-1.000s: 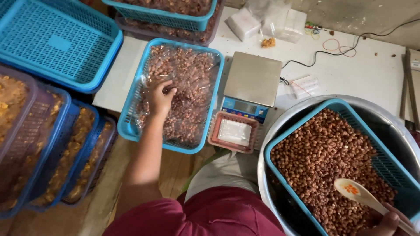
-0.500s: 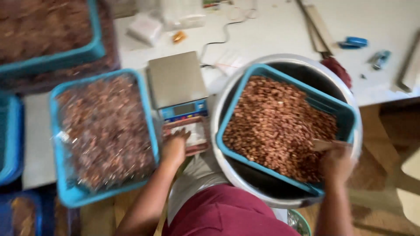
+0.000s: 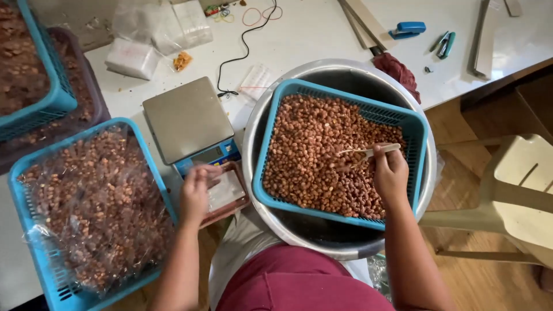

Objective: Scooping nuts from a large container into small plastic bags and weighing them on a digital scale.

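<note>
Evidently mid-scoop, the right hand (image 3: 390, 173) grips a pale spoon (image 3: 368, 152) in the peanuts (image 3: 322, 150) while left hand (image 3: 196, 193) fingers pinch a small bag (image 3: 224, 193), to be held open.

A white table (image 3: 322, 34) stands beside a cream plastic chair (image 3: 518, 190) on wooden floor (image 3: 489, 282).

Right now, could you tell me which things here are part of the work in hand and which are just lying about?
In use: right hand with spoon in peanut basket; left hand at small tray; scale.
Lying about: stapler, rubber bands, red cloth.
</note>
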